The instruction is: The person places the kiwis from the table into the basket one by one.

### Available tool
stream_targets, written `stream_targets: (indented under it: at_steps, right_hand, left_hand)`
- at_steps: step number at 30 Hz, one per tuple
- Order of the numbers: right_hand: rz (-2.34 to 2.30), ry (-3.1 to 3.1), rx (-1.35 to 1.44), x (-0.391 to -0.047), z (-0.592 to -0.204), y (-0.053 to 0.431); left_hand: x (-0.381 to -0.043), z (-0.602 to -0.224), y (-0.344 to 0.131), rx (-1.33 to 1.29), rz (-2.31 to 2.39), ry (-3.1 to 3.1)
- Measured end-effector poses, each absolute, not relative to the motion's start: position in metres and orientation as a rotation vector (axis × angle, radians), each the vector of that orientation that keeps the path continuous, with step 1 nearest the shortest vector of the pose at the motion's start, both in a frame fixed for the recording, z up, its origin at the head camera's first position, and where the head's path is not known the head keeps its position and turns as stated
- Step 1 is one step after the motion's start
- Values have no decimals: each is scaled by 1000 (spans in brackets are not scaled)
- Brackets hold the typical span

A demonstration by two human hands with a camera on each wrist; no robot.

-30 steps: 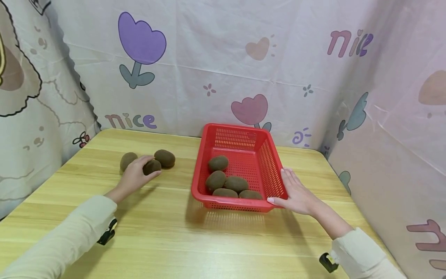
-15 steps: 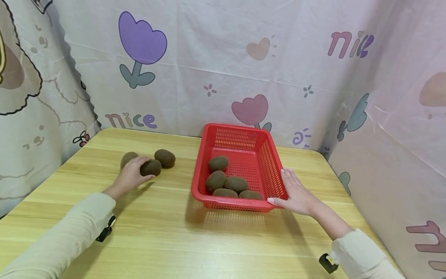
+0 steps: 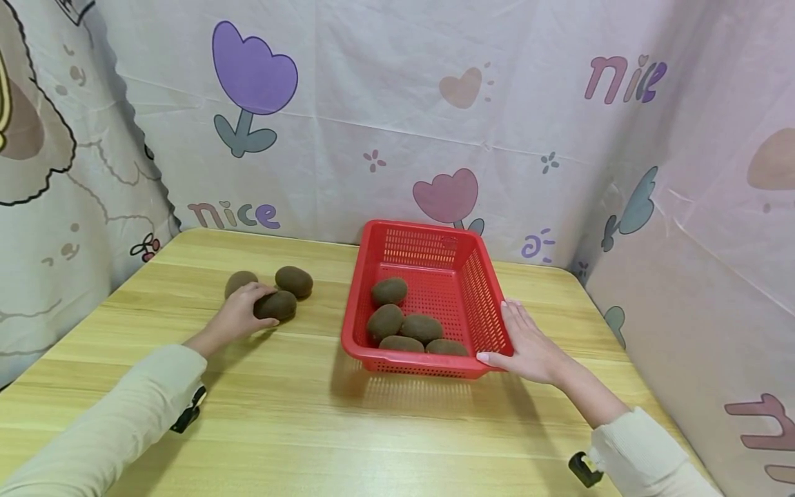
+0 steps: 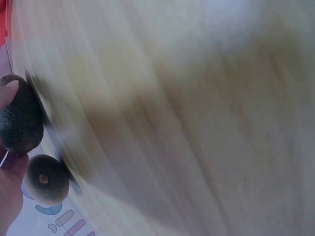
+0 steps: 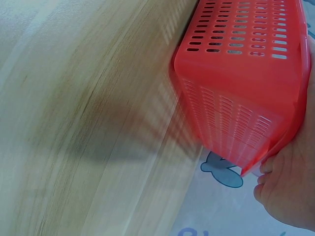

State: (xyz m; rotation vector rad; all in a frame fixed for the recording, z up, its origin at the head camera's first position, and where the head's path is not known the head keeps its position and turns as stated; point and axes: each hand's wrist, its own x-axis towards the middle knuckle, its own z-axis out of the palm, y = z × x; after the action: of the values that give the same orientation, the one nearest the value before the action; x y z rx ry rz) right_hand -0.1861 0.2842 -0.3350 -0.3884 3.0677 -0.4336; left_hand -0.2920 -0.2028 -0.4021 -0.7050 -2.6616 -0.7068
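Observation:
My left hand (image 3: 239, 310) holds a brown kiwi (image 3: 277, 305) on the left of the table, thumb on its near side and fingers over the top. In the left wrist view the same kiwi (image 4: 20, 118) sits between thumb and fingers, close to the tabletop. Two more kiwis lie near it: one (image 3: 295, 281) just behind, another (image 3: 240, 281) partly covered by the hand. A red plastic basket (image 3: 428, 359) stands right of centre, with several kiwis (image 3: 390, 291) inside. My right hand (image 3: 534, 348) rests on the basket's right front corner, fingers extended along the side rim, thumb on the front rim.
The light wooden table (image 3: 298, 421) carries everything. Behind it and along both sides hangs a patterned cloth (image 3: 348, 96). A small black device (image 3: 585, 469) is strapped at the right wrist, a similar one (image 3: 189, 411) at the left.
My left hand's kiwi has shifted slightly right and towards the viewer. The kiwi behind that hand has also moved a little right. My right hand and the basket have stayed put.

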Motion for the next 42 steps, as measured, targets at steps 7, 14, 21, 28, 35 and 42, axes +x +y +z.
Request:
stream_targets:
  at_steps: [7,14,21,28,35,42]
  right_hand:
    - [-432,3069,-386,-186,-336,284]
    - [-428,3068,-386,-187,-337,284]
    - [-431,3067,-391,-188,-336,284]
    - [-443,3070,-400,-188,-335,284]
    - [-448,3067,-393,-187,-334,284]
    - [-446,3066,-391,-187,-335,284]
  left_hand:
    - [-291,-402,-201,-742,-709,-2703]
    - [-290,-403,-202,-751,-720,-2693]
    - [-288,-399,-202,-742,-748,-2674]
    - [-287,-394,-199,-734,-758,-2660]
    - [-286,-389,-192,-718,-801,-2657]
    - [-286,-381,-186,-746,-835,-2637]
